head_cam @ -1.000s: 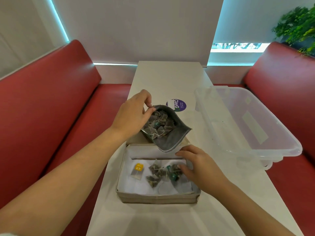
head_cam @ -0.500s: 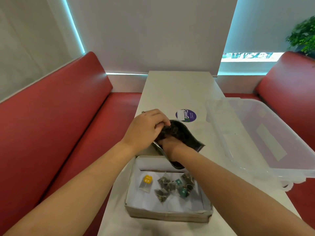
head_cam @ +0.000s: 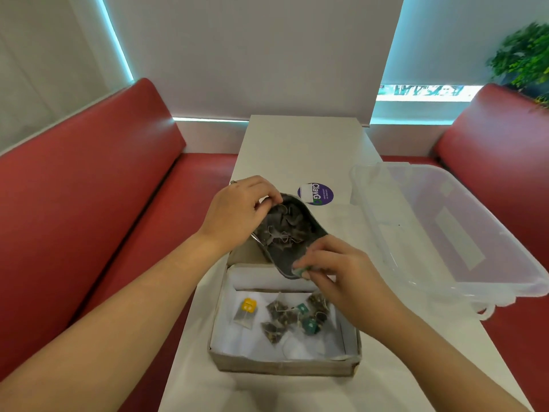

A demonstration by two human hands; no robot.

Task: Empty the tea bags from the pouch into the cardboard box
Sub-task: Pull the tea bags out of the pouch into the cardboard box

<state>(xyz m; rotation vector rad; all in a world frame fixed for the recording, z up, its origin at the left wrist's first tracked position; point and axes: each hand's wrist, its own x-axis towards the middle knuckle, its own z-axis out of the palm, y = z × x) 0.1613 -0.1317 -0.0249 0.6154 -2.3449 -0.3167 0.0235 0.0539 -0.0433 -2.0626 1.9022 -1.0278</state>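
Two hands work the pouch (head_cam: 292,233): left hand (head_cam: 237,215) pinches its far rim; right hand (head_cam: 335,272) pinches a tea bag (head_cam: 300,272) at the mouth, directly above the cardboard box (head_cam: 282,364).

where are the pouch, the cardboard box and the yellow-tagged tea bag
pouch (head_cam: 286,230), head view, on its open inside among the tea bags
cardboard box (head_cam: 282,365), head view, on its near outer wall
yellow-tagged tea bag (head_cam: 246,313), head view, on the sachet below its tag

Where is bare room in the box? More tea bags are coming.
Free: the box floor's left side around the yellow-tagged bag, and the front strip by the near wall. Crowded: centre-right, where the green-tagged bags pile under the right hand.
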